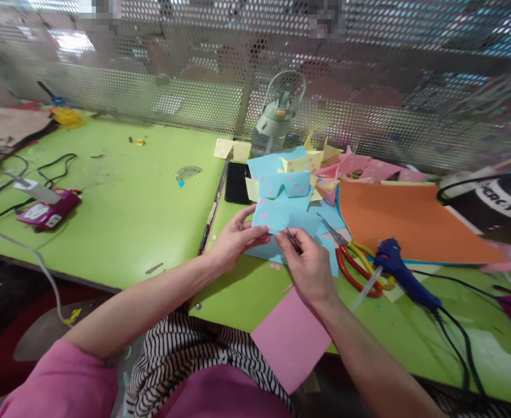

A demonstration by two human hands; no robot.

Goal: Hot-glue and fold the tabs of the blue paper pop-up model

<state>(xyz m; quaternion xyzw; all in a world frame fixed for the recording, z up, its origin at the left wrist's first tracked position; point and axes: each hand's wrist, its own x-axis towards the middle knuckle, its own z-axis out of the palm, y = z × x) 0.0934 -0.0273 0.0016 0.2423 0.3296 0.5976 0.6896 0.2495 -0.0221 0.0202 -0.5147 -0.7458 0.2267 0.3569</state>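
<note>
My left hand [238,239] is closed at the near left edge of a light blue paper piece [272,213] with pink dots, pinching it between thumb and fingers. Beside it, my right hand [310,261] grips dark tweezers [293,240], with its fingertips at the paper's lower edge. Tiny pink paper bits [275,266] lie on the table just below. A pink paper sheet [292,339] sticks out over the table's front edge under my right wrist. Behind the hands stands a folded blue dotted paper piece [284,184].
Red-and-yellow-handled scissors [355,261] and a blue glue gun [405,273] lie right of my hands. Orange sheets [412,220], a black phone [238,183] and a bottle [276,119] are farther back. A purple power strip [50,209] with cables sits left on the green table [142,174].
</note>
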